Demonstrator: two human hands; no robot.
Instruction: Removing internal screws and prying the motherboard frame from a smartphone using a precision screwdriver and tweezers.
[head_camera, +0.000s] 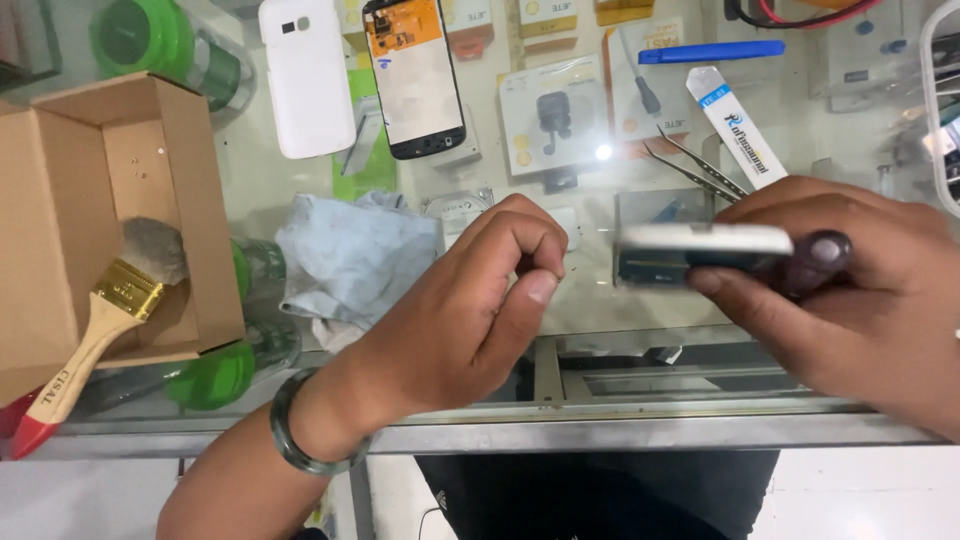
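- Nearest, the left hand (480, 300) is hovering over the front edge of the glass counter (600, 310), fingers curled into a loose fist with thumb pressing against forefinger; whether anything tiny is pinched there cannot be told.
- A dark green bangle (300, 440) is circling that wrist.
- Beside it, the right hand (850, 300) is gripping a phone (700, 252) edge-on, thumb underneath and fingers closed over the top, with a dark round-ended tool handle (825, 252) tucked into the same grip.
- The phone is sitting in the air just above the counter, apart from the left hand, its open end facing that fist.
- Left of the hands, a crumpled grey cloth (350, 260) is lying on the glass, touching nothing held.
- Further left, a cardboard box (90, 230) is holding a paintbrush (100, 320), its handle sticking out over the counter edge.
- Behind the phone, tweezers (695, 165) are lying just beyond the right hand's knuckles.
- Farther back, a white phone cover (305, 75) and a screen panel (415, 80) are lying side by side.
- A blue tool (710, 52) and a white card (735, 125) are resting at the far right.
- At the far left, a green-capped jar (160, 45) is lying on its side.
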